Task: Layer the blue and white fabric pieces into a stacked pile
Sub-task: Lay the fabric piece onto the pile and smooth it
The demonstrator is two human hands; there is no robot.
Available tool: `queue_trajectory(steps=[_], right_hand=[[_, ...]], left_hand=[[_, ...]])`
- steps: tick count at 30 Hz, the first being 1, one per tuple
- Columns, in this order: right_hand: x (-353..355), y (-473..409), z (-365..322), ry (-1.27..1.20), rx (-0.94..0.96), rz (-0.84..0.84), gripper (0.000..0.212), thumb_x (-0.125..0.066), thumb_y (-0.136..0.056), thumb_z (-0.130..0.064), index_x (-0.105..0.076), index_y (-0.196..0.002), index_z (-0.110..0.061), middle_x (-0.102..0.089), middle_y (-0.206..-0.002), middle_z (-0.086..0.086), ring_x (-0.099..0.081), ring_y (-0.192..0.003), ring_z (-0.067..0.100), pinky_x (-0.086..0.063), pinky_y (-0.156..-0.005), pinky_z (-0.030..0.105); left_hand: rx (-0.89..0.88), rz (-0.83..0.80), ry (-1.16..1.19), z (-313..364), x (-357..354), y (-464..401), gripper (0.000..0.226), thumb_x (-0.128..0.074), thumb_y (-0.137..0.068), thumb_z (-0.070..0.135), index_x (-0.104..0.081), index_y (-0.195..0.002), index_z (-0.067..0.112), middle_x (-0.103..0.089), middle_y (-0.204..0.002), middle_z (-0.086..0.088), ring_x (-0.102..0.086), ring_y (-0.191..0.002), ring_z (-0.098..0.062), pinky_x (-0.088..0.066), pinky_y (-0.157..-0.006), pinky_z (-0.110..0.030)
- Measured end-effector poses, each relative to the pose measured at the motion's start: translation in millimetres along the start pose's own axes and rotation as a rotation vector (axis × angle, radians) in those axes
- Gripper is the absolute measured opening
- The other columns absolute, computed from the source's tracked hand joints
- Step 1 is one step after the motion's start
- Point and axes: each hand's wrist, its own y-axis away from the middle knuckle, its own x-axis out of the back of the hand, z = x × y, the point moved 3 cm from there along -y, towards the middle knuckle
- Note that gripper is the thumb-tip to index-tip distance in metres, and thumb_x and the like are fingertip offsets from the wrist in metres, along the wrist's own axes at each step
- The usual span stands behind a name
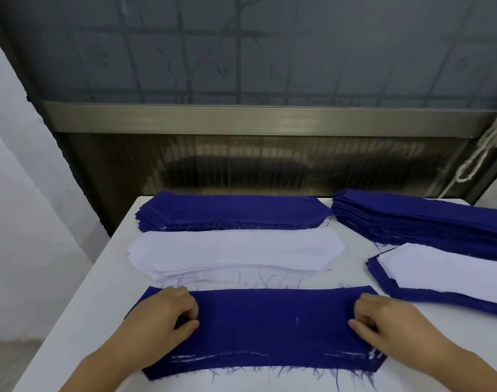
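While the blue piece (265, 326) lies flat at the near edge of the table (80, 312), its left end is pinched by the left hand (168, 315) and its right end by the right hand (383, 321). Being light, limp and fraying, it is best lifted by both ends.

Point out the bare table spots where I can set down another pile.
Bare table runs along the left edge, beside the white stack and the blue piece under both hands. A narrow strip lies between that piece and the layered pile. The back is crowded: blue stack, taller blue stack.
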Motion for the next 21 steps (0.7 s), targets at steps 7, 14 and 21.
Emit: queue_trajectory(steps=[7, 14, 21], right_hand=[[18.9, -76.4, -11.4, -0.234, -0.006, 0.212, 0.003, -0.057, -0.095, -0.032, -0.058, -0.095, -0.029, -0.052, -0.095, -0.019, -0.051, -0.089, -0.001, -0.043, -0.076, 0.014], [-0.9, -135.4, -14.2, -0.256, 0.035, 0.077, 0.008, -0.057, -0.093, -0.041, -0.052, -0.091, -0.035, -0.048, -0.093, -0.02, -0.043, -0.092, 0.001, -0.033, -0.081, 0.015], [0.0, -150.3, -12.7, -0.304, -0.005, 0.018, 0.021, -0.05, -0.099, -0.031, -0.049, -0.079, -0.035, -0.05, -0.084, -0.013, -0.047, -0.083, 0.006, -0.035, -0.073, 0.015]], left_hand=[[-0.055, 0.224, 0.064, 36.9, 8.1, -76.4, 0.01, -0.057, -0.094, 0.028, -0.063, -0.101, 0.031, -0.049, -0.101, 0.025, -0.046, -0.094, 0.005, -0.033, -0.081, -0.005], [-0.011, 0.12, 0.273, 57.7, -3.6, -147.4, 0.014, -0.062, -0.092, 0.027, -0.064, -0.106, 0.024, -0.055, -0.101, 0.013, -0.052, -0.097, -0.003, -0.044, -0.086, -0.015], [0.031, 0.052, 0.276, 55.1, -10.6, -160.2, 0.033, -0.072, -0.079, 0.049, -0.064, -0.102, 0.028, -0.054, -0.097, 0.013, -0.052, -0.091, -0.004, -0.045, -0.078, -0.018]])
